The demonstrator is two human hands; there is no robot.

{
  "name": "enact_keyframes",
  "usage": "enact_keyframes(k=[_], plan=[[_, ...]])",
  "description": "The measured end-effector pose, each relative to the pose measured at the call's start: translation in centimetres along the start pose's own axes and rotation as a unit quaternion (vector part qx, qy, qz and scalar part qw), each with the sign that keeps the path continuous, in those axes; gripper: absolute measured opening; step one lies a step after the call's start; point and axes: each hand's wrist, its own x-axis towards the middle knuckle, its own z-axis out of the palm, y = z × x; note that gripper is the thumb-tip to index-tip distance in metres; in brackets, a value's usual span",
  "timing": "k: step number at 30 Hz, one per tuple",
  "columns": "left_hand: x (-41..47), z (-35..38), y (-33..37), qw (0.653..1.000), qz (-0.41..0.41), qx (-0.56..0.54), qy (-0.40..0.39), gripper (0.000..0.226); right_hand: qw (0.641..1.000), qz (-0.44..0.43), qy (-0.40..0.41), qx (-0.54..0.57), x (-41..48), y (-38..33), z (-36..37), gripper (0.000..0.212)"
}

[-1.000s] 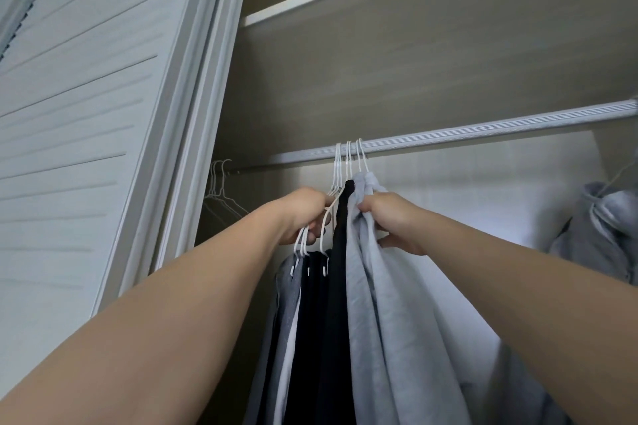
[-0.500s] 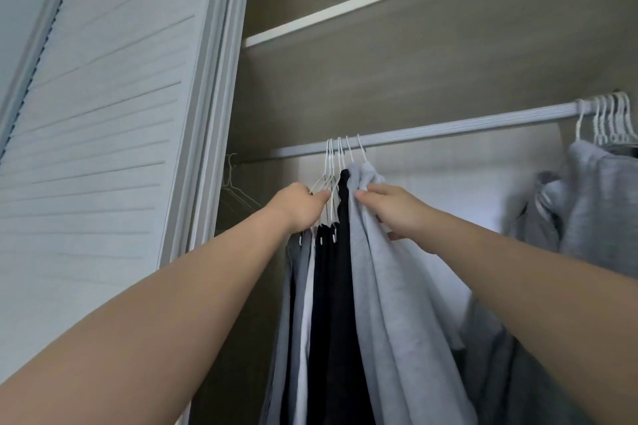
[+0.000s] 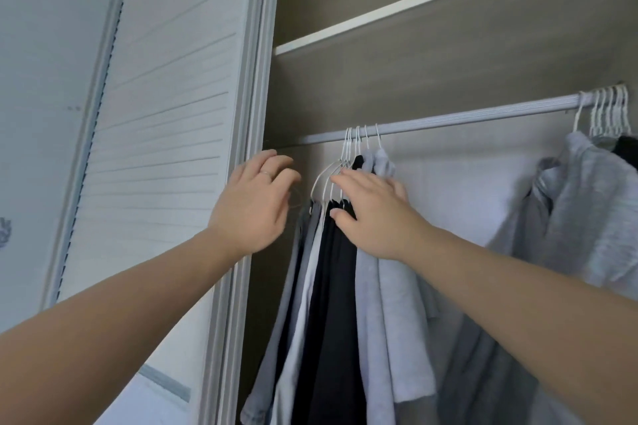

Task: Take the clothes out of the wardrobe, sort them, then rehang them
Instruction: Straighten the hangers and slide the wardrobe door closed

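Grey, white and black clothes (image 3: 338, 286) hung bunched on white hangers (image 3: 348, 155) from the wardrobe rail (image 3: 466, 119). The right hand (image 3: 373, 214) lay on them, fingers straight, gripping nothing. The left hand (image 3: 252, 207) hovered just beside, fingers spread, empty.

I see ribbed metal on rail (image 3: 448, 119), dull silver. I note hangers (image 3: 345, 148): thin white wire, slight sheen. Soft matt cloth on grey garments (image 3: 397, 321), faintly fuzzy; black garment (image 3: 331, 321) smoother, matt. I read wardrobe panel (image 3: 414, 55) as matt wood-grain; louvred door (image 3: 165, 114) white, smooth, satin.
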Motion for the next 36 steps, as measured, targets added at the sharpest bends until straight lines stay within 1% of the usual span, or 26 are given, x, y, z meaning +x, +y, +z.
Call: enact_keyframes(k=[3,7,10,13,16,18,20,24,28,32,36], plan=[[-2.4,-0.7,-2.5,0.999,-0.033,-0.003,0.015,0.036,0.998,-0.057,-0.01,-0.01,0.0,-3.1,0.3,0.055],[-6.0,-0.5,-6.5,0.995,-0.097,-0.017,-0.008,0.045,0.995,-0.1,-0.031,0.001,0.6,-7.2,2.2,0.059],[-8.9,0.3,-9.9,0.989,-0.128,-0.044,-0.054,0.053,0.992,-0.113,-0.05,-0.01,1.5,-9.7,4.3,0.061],[-11.9,1.8,-12.9,0.98,-0.139,-0.073,-0.121,0.058,0.987,-0.142,-0.051,-0.059,2.5,-11.9,7.0,0.067],[-14.0,3.3,-15.5,0.975,-0.108,-0.046,-0.187,0.069,0.972,-0.177,-0.052,-0.145,3.4,-13.6,9.6,0.075],[-14.9,4.4,-17.0,0.972,-0.091,-0.04,-0.214,0.076,0.966,-0.168,-0.057,-0.185,3.9,-14.5,10.9,0.08],[-15.6,5.2,-17.8,0.972,-0.09,-0.055,-0.21,0.075,0.96,-0.151,-0.059,-0.226,4.4,-15.2,12.0,0.085],[-16.0,6.3,-18.4,0.982,-0.077,-0.099,-0.144,0.071,0.95,-0.107,-0.067,-0.286,4.9,-16.5,13.2,0.091],[-15.5,7.8,-18.5,0.986,-0.033,-0.136,-0.095,0.071,0.951,-0.082,-0.062,-0.291,4.5,-16.9,13.2,0.086],[-15.6,9.1,-17.5,0.982,-0.036,-0.177,-0.062,0.07,0.945,-0.07,-0.072,-0.311,4.1,-17.1,12.8,0.084],[-15.5,9.5,-16.5,0.98,-0.035,-0.19,-0.051,0.07,0.944,-0.059,-0.071,-0.316,3.4,-17.0,12.2,0.084]])
